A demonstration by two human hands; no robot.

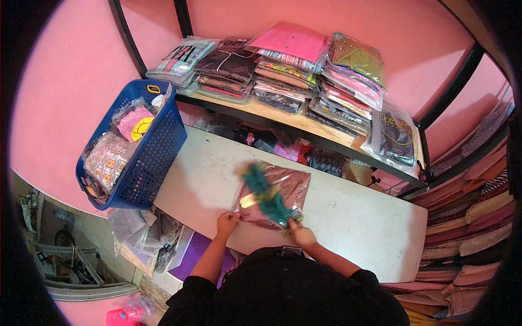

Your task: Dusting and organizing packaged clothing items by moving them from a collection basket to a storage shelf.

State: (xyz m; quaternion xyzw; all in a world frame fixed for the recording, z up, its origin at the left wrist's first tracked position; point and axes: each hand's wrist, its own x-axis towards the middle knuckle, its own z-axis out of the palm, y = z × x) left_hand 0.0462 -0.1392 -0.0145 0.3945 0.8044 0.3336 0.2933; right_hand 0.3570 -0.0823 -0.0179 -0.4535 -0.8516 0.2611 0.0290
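A maroon folded garment in a clear plastic bag [294, 185] lies flat on the white table [355, 220]. My left hand [227, 224] pinches the bag's near left corner. In my right hand [302, 236], at the bag's near right side, is the end of a fluffy green duster [271, 203]. The duster stretches diagonally over the bag and is blurred, most of all at its far end. A pale tag [248, 200] bearing writing shows on the left part of the bag. Some of the garment is hidden beneath the duster.
A blue perforated plastic basket [157, 163] holding bagged garments stands at the table's left end. Behind the table, a black-framed shelf [281, 120] bears several stacks of bagged clothes [289, 45]. Folded fabrics [469, 228] are piled along the right. Plastic bags [134, 228] lie at lower left.
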